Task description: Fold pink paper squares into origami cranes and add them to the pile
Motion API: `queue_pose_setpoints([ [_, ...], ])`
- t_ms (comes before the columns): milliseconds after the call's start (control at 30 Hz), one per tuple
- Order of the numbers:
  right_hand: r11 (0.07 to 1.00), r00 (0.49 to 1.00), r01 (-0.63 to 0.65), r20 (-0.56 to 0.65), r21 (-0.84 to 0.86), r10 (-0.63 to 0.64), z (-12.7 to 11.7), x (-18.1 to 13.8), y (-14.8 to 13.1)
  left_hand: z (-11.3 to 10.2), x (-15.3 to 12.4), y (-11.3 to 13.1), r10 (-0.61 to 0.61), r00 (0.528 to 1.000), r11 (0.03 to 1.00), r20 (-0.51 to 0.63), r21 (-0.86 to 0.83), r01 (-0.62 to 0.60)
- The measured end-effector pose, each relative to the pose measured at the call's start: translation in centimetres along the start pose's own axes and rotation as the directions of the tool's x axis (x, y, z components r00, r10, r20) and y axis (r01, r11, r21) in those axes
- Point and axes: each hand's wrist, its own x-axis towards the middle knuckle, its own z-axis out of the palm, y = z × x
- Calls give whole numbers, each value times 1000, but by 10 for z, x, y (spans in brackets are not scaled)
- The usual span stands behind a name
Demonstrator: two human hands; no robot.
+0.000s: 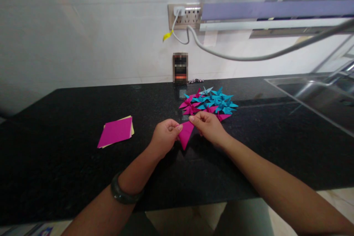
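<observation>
Behind left hand [165, 136] and right hand [208, 125], pinching paper [186, 134], stands a blurred-label box [180, 67].

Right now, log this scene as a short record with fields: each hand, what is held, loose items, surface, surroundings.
left hand: fingers pinch the left edge of the folded pink paper; dark bangle on the wrist
right hand: fingers pinch the paper's top right corner
held item: folded pink paper, triangular, point toward the person
loose items: stack of paper sheets, pink on top, to the left; pile of folded paper figures, pink and blue, behind the hands
surface: black counter
surroundings: sink at right; wall socket with a plugged cable
</observation>
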Motion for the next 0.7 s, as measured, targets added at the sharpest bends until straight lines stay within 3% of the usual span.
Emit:
queue_pose_setpoints([
  [133,977,975,-150,186,155,120,6,-6,-5,1,0,-2,71,996,995,-45,-62,-74],
  [267,982,960,-104,274,159,57,10,-9,-10,3,1,-7,110,993,992,-37,-50,-112],
  [400,989,985,-55,171,139,30,13,-7,-4,5,1,-7,103,994,995,-29,10,-103],
  [533,1000,1000,12,-18,-4,-12,13,-4,4,6,0,-3,-7,999,998,47,57,4],
  [700,954,985,167,12,-250,-170,5,-4,1,4,-2,-2,-97,980,990,175,114,78],
])
